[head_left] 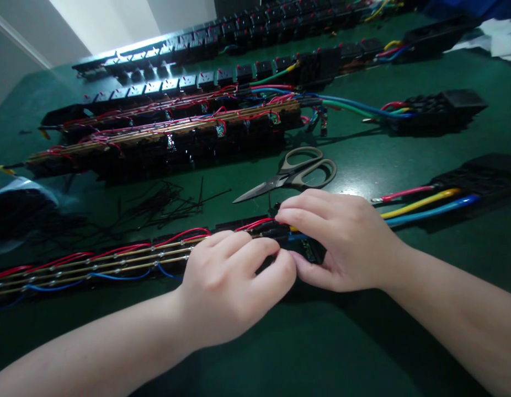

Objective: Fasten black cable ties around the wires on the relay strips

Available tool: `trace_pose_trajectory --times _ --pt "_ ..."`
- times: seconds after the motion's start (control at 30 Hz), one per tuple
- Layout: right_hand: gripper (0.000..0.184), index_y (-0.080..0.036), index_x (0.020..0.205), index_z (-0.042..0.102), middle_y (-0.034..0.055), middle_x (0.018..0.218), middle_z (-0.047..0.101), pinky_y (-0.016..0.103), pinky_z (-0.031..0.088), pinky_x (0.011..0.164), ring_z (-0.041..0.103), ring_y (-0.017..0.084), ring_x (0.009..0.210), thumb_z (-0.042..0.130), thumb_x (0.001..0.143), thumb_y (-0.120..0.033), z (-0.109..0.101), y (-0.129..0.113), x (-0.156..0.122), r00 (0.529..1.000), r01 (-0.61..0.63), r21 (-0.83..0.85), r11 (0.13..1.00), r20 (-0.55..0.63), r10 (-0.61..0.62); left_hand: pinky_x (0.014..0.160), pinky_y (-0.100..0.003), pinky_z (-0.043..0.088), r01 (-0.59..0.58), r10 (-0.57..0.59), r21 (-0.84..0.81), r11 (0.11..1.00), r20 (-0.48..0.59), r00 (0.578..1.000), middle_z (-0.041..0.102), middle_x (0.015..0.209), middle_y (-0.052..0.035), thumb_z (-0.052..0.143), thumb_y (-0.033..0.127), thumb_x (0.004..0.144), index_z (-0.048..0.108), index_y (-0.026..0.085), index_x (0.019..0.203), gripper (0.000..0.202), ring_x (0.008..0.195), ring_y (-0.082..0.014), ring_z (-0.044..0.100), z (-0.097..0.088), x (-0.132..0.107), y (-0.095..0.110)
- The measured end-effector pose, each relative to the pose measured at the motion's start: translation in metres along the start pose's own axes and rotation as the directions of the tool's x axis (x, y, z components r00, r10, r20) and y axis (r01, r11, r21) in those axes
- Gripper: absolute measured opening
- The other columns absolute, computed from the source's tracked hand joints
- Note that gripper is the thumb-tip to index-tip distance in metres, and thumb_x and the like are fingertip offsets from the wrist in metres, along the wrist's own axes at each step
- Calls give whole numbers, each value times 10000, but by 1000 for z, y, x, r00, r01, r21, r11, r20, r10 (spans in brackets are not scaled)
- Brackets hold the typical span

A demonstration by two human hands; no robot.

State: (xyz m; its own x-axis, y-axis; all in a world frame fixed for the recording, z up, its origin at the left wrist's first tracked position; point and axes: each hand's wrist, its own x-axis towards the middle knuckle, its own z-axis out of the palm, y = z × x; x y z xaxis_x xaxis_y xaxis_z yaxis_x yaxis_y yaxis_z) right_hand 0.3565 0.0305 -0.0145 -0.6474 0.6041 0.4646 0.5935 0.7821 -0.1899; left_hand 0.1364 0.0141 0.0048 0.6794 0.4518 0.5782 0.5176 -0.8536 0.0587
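Observation:
A long strip assembly [127, 263], with brass-coloured rails and red and blue wires, lies across the table in front of me. My left hand [233, 281] is curled over its right end, thumb and forefinger pinched; whatever is between them is hidden. Close against it, my right hand [346, 237] has its fingers bent around the wires where they leave the strip. A yellow wire [421, 203] and a blue wire [433, 212] run out past that hand to a black housing [483, 176]. A red wire [406, 193] from the housing ends in a bare metal tip.
Scissors [294, 172] lie just beyond my hands, blades pointing left. Loose black cable ties [160, 204] are scattered near a clear plastic bag [19, 212]. Several wired socket strips [176, 135] lie farther back on the green table [355, 353], with another black housing [441, 110].

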Motion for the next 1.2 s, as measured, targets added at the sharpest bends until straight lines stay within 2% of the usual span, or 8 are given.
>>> trace_pose_trajectory --times 0.3,0.5,0.63,0.87,1.2 --pt "311 -160 1065 605 106 1015 715 337 418 658 624 238 859 562 896 -418 0 -1 1 999 -9 -8 1000 32 9 472 -314 388 -164 168 65 984 -59 984 802 797 -13 631 119 921 698 167 912 83 532 -144 634 2 -1 -4" --pt "273 -166 1064 592 106 1029 711 345 420 679 607 245 877 584 848 -335 0 0 2 998 -19 0 1000 67 19 439 -304 374 -254 259 84 963 -59 964 808 814 -24 652 135 891 729 163 896 82 535 -133 616 1 0 -5" --pt "263 -170 1061 584 99 1019 707 340 425 686 604 242 881 581 851 -328 0 1 1 998 -24 34 999 58 22 425 -299 368 -272 276 73 959 -44 960 802 793 -15 640 100 872 738 159 886 116 515 -124 605 0 0 -4" --pt "222 -170 1047 593 96 996 707 339 432 695 610 239 876 566 871 -303 3 1 2 998 -52 46 998 40 50 437 -281 407 -275 280 73 959 -61 958 814 855 -58 651 80 858 733 135 911 112 522 -119 614 3 -3 -4" --pt "232 -168 1038 604 116 999 727 344 461 695 631 253 882 598 863 -321 -1 -1 4 995 -62 42 997 78 58 475 -260 446 -299 304 126 946 -21 952 807 908 -46 683 179 864 714 213 941 90 566 -112 633 7 -8 -8"
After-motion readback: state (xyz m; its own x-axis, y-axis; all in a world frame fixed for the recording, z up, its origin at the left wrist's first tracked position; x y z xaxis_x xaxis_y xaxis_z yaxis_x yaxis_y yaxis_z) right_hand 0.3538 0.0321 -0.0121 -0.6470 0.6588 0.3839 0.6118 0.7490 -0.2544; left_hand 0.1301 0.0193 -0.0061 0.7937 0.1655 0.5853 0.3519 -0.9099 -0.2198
